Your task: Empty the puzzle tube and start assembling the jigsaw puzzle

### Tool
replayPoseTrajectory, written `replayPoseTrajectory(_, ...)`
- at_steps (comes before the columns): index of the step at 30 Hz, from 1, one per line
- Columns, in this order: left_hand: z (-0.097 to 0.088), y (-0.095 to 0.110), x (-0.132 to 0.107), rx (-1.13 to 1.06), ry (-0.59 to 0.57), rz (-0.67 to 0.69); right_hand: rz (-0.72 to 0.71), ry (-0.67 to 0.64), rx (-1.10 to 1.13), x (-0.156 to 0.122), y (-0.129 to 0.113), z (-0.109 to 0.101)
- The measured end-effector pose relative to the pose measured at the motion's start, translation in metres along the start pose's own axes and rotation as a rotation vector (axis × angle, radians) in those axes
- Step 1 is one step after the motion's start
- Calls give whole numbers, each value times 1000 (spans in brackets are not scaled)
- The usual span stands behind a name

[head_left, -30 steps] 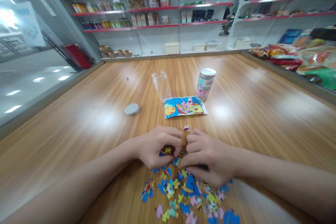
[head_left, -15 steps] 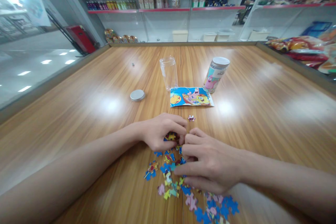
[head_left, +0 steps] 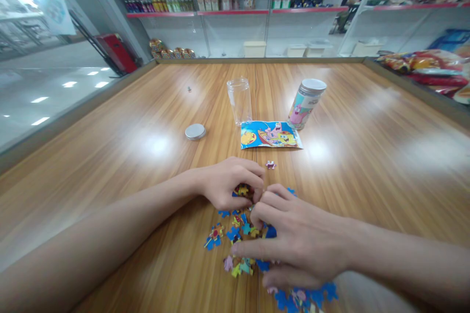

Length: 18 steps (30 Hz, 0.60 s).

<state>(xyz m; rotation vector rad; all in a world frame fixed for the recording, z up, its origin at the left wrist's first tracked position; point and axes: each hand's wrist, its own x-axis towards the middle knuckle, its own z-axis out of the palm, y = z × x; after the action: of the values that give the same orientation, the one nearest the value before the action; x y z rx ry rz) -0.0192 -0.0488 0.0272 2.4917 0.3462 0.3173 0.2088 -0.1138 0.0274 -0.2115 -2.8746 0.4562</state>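
Note:
A heap of small colourful jigsaw pieces (head_left: 238, 234) lies on the wooden table (head_left: 110, 156) close in front of me. My left hand (head_left: 229, 183) is curled over the heap's far edge, its fingers pinched on joined puzzle pieces (head_left: 242, 190). My right hand (head_left: 293, 239) lies over the heap, its thumb and forefinger pressed to those same pieces and its other fingers stretched across loose ones. One lone piece (head_left: 270, 165) sits just beyond both hands.
Farther back are a cartoon picture card (head_left: 270, 135), an empty clear jar (head_left: 239, 100), a capped printed tin (head_left: 306, 103) and a silver lid (head_left: 195, 131). Snack packets (head_left: 422, 66) are piled at the right edge. Shop shelves line the far wall.
My right hand has slid left and forward over the heap, its fingers stretching out across the pieces. My left hand keeps its pinch in place. The view has tilted slightly downward.

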Motion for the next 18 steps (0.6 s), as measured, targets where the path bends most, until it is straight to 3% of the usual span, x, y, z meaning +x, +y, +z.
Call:
replayPoseTrajectory(9, -1, -1, 0, -6, -4, 30, -31, 0, 56, -1, 0, 4)
replayPoseTrajectory(16, -1, -2, -1, -53, -13, 40, -58, 303, 247, -7, 24, -2)
replayPoseTrajectory(18, -1, -1, -1, -55, -14, 29, -63, 310, 283, -10, 31, -3)
